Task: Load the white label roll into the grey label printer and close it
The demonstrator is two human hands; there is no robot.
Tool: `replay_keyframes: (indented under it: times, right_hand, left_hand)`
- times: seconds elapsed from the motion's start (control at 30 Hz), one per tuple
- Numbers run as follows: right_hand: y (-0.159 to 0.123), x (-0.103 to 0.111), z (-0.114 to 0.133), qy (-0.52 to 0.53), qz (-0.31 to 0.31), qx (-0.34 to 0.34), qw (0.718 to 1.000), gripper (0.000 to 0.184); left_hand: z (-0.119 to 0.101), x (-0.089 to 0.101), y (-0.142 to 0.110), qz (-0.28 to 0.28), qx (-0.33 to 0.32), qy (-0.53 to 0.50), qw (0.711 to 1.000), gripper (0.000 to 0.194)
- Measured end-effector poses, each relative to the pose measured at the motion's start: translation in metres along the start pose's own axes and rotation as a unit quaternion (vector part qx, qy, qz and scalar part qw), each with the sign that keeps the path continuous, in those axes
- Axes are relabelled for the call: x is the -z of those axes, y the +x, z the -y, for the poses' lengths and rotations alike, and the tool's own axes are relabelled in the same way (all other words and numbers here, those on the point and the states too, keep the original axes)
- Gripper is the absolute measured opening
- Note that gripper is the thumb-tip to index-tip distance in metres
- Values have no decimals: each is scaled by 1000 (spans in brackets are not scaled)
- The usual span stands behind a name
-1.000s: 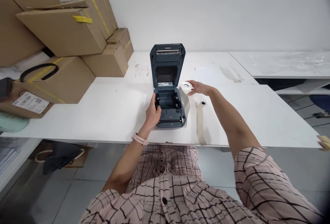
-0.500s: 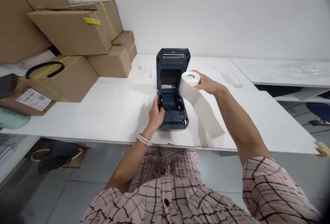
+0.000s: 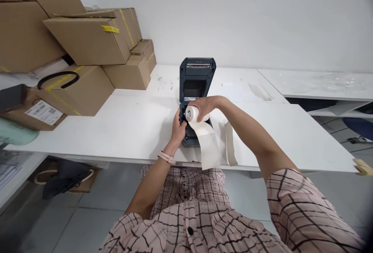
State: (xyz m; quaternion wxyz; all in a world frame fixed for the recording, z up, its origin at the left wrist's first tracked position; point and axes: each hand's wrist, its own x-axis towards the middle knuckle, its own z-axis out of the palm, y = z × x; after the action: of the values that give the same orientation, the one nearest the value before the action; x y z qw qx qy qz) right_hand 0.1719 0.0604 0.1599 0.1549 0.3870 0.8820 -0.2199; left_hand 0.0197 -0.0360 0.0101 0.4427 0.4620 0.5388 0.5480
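Observation:
A dark label printer (image 3: 198, 72) stands on the white table with its lid raised. My right hand (image 3: 206, 106) is closed round a white label roll (image 3: 191, 114), which lies on its side over the printer's open bay. From the roll a loose strip of labels (image 3: 209, 148) hangs forward past the table's front edge. My left hand (image 3: 178, 129) grips the left wall of the printer's base, thumb on the inner side. Most of the bay is hidden by the roll and my right hand.
Cardboard boxes (image 3: 87, 41) are stacked on the left of the table (image 3: 131, 129). A separate curled paper strip (image 3: 230, 144) lies right of the printer, near the front edge. A white wall rises behind. Shelving and a dark blue seat (image 3: 357, 127) are at the right.
My right hand has brought the label roll left and down, from beside the printer to over its bay, turning it onto its side. The loose strip moved with it. My left hand stayed on the printer.

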Motion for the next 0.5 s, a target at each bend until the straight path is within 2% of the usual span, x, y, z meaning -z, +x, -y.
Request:
replay_keyframes:
  times: [0.2, 0.5]
  right_hand:
    - [1, -5, 2, -8, 17, 1, 1000, 63]
    - [9, -16, -11, 22, 10, 25, 999, 70]
  left_hand:
    - [-1, -4, -2, -27, 60, -97, 993, 81]
    - [-4, -4, -1, -42, 69, -135, 988, 85]
